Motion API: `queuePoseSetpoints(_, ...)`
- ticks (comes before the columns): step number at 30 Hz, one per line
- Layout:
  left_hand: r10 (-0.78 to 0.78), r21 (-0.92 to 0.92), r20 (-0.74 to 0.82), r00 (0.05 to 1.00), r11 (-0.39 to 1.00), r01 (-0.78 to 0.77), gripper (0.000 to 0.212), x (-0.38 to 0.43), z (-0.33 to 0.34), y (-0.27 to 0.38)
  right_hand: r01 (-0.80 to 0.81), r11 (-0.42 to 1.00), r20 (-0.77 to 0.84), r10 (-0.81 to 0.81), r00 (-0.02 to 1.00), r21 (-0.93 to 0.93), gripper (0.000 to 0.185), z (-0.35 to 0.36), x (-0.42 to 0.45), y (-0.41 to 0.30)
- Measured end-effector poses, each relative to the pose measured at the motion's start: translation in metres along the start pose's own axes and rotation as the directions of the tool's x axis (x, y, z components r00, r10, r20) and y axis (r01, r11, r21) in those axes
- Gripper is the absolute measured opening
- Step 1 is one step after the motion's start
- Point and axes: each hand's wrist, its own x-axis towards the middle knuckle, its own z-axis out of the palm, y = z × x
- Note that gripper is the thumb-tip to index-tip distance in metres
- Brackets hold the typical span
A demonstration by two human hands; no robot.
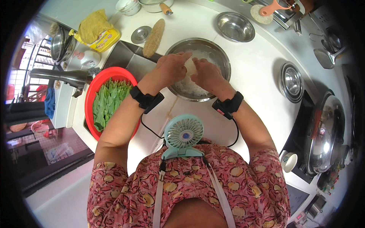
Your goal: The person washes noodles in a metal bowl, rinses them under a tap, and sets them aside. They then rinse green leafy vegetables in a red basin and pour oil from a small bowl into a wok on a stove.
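Observation:
In front of me a wide stainless steel bowl (227, 67) stands on the white counter, with white floury scraps (191, 87) spread over its bottom. Both hands are inside its rim, about a pale, dough-like lump (190, 67). My left hand (172, 66) bends over the lump from the left, a finger stretched toward the far side. From the right, my right hand (209, 76) has its fingertips on the same lump. The fingers hide much of the lump, so its full shape does not show. Each wrist wears a black strap with a small device.
Left of the bowl, a red basin (89, 99) of leafy greens (109, 102) sits over the sink (122, 58). A dried loofah (154, 38) and metal lid (141, 34) lie behind. Steel bowls (235, 27) (291, 82) stand right, before a lidded wok (326, 134). A small fan (184, 132) hangs at my chest.

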Motion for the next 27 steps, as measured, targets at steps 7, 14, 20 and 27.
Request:
queuePoseSetpoints(7,0.060,0.010,-0.147,0.987,0.998,-0.059,0.038,0.009,-0.016,0.007,-0.026,0.946,0.073,0.052,0.996,-0.324,0.025,-0.052,-0.002,-0.032)
queuePoseSetpoints(14,0.051,-0.134,0.172,0.984,0.991,-0.028,0.039,0.008,0.028,-0.031,-0.051,0.995,-0.104,0.042,0.994,-0.084,0.019,-0.043,-0.007,-0.007)
queuePoseSetpoints(20,0.134,0.054,-0.168,0.977,0.990,-0.127,0.048,-0.023,-0.001,-0.016,-0.342,0.798,-0.010,0.399,0.917,0.496,0.022,-0.100,-0.021,-0.027)
queuePoseSetpoints(27,-0.007,-0.401,0.083,0.997,0.915,0.040,0.044,-0.039,0.028,-0.034,-0.175,0.984,0.215,0.169,0.962,0.011,0.039,-0.057,-0.047,-0.030)
